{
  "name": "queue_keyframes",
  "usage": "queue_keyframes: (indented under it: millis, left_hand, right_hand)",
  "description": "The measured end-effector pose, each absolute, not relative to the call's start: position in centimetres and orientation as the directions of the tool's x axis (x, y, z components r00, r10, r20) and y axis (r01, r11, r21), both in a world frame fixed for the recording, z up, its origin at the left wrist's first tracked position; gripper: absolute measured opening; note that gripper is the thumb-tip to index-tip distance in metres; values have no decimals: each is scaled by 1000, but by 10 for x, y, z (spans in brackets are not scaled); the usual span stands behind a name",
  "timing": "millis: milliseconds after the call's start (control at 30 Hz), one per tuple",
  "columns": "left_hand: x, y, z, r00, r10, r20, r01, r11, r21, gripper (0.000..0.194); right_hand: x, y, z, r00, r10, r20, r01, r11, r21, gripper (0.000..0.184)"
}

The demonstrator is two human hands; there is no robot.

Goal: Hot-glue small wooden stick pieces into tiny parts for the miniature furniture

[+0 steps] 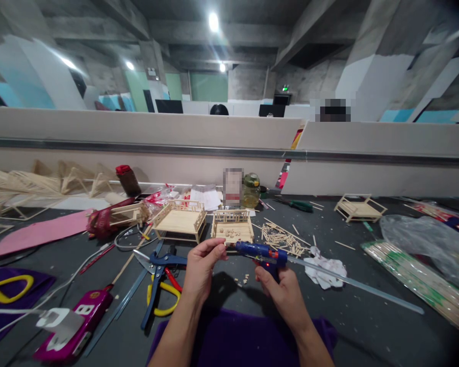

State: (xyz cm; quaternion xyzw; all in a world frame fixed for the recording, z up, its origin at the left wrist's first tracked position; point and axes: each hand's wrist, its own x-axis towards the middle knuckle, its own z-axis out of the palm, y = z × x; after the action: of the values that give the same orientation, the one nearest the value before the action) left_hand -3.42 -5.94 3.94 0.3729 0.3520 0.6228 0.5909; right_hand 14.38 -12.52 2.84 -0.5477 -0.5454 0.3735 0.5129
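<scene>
- At a dark table (352, 331), a person's right hand (282, 290) wraps around the handle of a blue glue gun (262, 251), held above the tabletop between the near edge and the middle, a red light showing.
- The left hand (202, 267) is narrow, thumb and forefinger pinched on what looks like a small pale piece (225, 244), just beside the nozzle; whether they touch is hard to tell.
- A long clear glue stick (359, 285) runs from the gun's back toward the table's right side, its length making the tool awkward to swing; it looks smooth and somewhat bendy.
- The gun appears stiff and fairly light, best held by its handle, away from a tip that is probably hot. The pale piece seems featherlight and easily dropped, suited to a fingertip hold at its edge.
- Beyond the hands stands a small railed wooden model (235, 226) with chips on its floor; its thin rails look fragile, its base the safer hold.
- Loose sticks (281, 237) lie to its right, crumpled paper (325, 268) nearer; a blue-handled cutter (158, 267) rests to the left.
- Another model (359, 210) sits toward the far right corner, near the partition (156, 163) along the far edge.
</scene>
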Motion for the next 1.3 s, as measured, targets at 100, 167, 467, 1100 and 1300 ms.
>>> queue_keyframes:
  millis: [100,167,467,1100,1300]
  left_hand:
    - [-34,-60,40,-28,999,47,-472,-55,880,24]
    - [-34,-60,39,-29,998,47,-477,-55,877,24]
    - [-34,-59,39,-40,998,43,-481,-57,875,25]
    - [-34,-60,40,-37,998,50,-469,-62,881,23]
    - [-34,-61,42,-48,998,36,-474,-55,879,25]
  right_hand:
    - [144,-125,29,130,981,145,217,115,-969,40]
    - [144,-125,30,133,982,135,214,105,-971,40]
    - [145,-126,29,133,980,148,229,115,-967,40]
    - [144,-125,30,140,978,157,234,121,-965,42]
    - [145,-127,31,147,978,148,248,109,-963,41]
